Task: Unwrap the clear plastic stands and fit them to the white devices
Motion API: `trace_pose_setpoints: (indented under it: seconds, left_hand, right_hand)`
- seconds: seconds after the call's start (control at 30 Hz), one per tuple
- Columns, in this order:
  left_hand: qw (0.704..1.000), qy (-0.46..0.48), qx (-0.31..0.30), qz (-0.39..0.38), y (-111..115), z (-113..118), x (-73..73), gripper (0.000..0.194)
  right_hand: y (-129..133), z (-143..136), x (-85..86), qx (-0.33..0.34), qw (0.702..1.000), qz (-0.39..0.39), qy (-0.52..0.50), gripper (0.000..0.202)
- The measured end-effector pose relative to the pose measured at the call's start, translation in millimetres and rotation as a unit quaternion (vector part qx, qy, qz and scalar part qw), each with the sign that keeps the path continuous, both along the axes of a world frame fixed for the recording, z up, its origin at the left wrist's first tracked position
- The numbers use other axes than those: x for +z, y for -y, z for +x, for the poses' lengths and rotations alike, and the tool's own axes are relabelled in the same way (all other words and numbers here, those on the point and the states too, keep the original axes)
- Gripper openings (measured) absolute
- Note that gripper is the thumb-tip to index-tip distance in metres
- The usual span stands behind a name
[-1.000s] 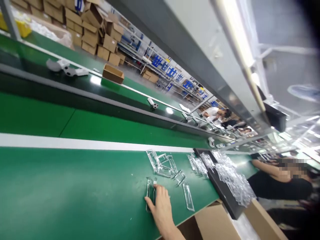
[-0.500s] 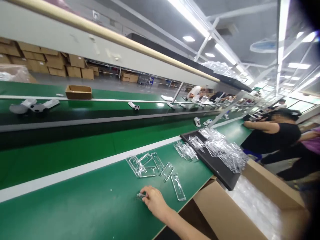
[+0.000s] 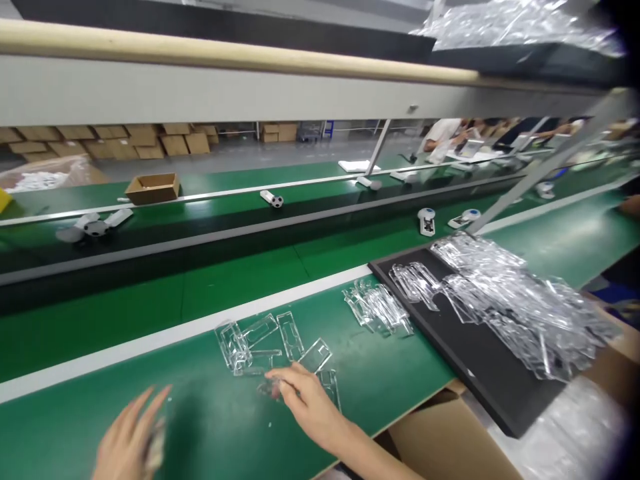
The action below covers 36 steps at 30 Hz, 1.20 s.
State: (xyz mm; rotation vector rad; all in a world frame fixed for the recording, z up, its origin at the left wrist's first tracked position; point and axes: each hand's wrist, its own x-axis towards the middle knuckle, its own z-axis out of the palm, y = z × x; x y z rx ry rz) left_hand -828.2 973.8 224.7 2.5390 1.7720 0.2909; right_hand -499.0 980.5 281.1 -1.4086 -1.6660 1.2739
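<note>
My right hand (image 3: 313,407) is closed in a pinch on a small clear plastic piece (image 3: 267,388), partly hidden by the fingers, just above the green bench. Close to it lie loose clear plastic frames (image 3: 289,335), some overlapping, with one (image 3: 330,387) partly behind my wrist. At the lower left my left hand (image 3: 130,437) is blurred, its fingers stretched out over the bench; I can make out nothing held in it. Farther right lies a bunch of similar clear pieces (image 3: 377,307), beside a black tray (image 3: 465,373) heaped with more of them.
An open cardboard box (image 3: 430,433) with clear plastic stands below the bench edge. Beyond the white strip, a conveyor (image 3: 230,212) carries white parts with football-patterned balls (image 3: 274,199). A slanted metal post (image 3: 545,167) and an overhead shelf (image 3: 250,87) frame the far side; a person works beyond.
The view has turned right and down. My left hand has come into view at the lower left. My right hand still pinches a small clear piece, now closer to the loose frames.
</note>
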Motion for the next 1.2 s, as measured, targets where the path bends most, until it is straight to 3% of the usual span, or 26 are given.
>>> trace_pose_setpoints:
  seconds: [0.03,0.1,0.2,0.33,0.47,0.63,0.77,0.9,1.07,1.2]
  left_hand:
    - [1.0,-0.01,-0.002,0.006,-17.6,15.2,-1.7,0.06]
    - [0.994,-0.083,-0.074,-0.015,-55.3,44.4,-2.3,0.076]
    - [0.963,-0.185,-0.172,-0.093,-102.8,77.9,2.6,0.092]
    - [0.937,-0.224,-0.221,-0.153,-126.2,88.2,5.7,0.085]
    - [0.954,-0.176,-0.217,-0.112,-109.6,66.3,-8.3,0.073]
    - [0.971,-0.112,-0.212,-0.019,-71.2,37.6,-32.5,0.058]
    - [0.966,-0.093,-0.226,0.087,-53.2,32.1,-34.5,0.053]
    - [0.957,-0.096,-0.234,0.144,-43.3,28.2,-31.7,0.055]
    - [0.969,-0.087,-0.206,0.102,-29.5,11.7,-31.5,0.056]
    - [0.983,-0.065,-0.15,-0.082,-23.1,13.2,-14.5,0.057]
  right_hand:
    - [1.1,4.1,-0.8,0.002,0.999,-0.026,-0.038,0.032]
    - [5.9,7.7,-4.7,0.0,0.985,-0.109,-0.135,0.034]
    - [18.5,1.2,-16.2,-0.009,0.928,-0.25,-0.278,0.051]
    - [37.4,-18.2,-39.6,-0.023,0.884,-0.314,-0.345,0.068]
    - [50.2,-29.7,-55.6,-0.044,0.85,-0.363,-0.379,0.06]
    - [53.2,-37.8,-48.5,-0.048,0.813,-0.401,-0.42,0.052]
    - [47.5,-47.3,-46.0,-0.146,0.819,-0.389,-0.395,0.054]
    - [37.4,-48.7,-55.6,-0.267,0.801,-0.375,-0.382,0.042]
    - [22.6,-40.4,-65.8,-0.296,0.81,-0.353,-0.364,0.036]
    - [19.1,-38.1,-68.8,-0.304,0.822,-0.337,-0.344,0.031]
